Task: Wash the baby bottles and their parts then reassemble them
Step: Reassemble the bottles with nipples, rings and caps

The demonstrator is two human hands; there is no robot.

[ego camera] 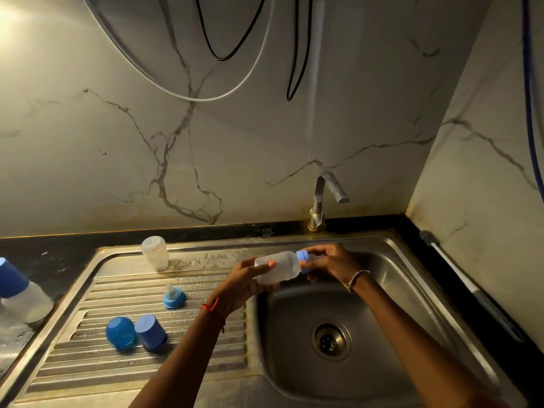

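Observation:
My left hand (240, 285) grips a clear baby bottle (279, 267) lying sideways over the sink's left rim. My right hand (329, 262) holds the blue screw ring (303, 260) at the bottle's neck. On the ribbed drainboard (88, 357) stand a blue ring with a clear teat (173, 297) and two blue caps (121, 332) (150, 331), one lying with its opening up. A second clear bottle (155, 253) stands upside down at the drainboard's back edge. A capped bottle (20, 293) sits on the dark counter at far left.
The steel sink basin (382, 334) with its drain (329, 341) lies below my hands. The tap (323, 195) rises behind it, with no water running. A long-handled brush (459, 278) lies along the right counter edge. Cables hang down the marble wall.

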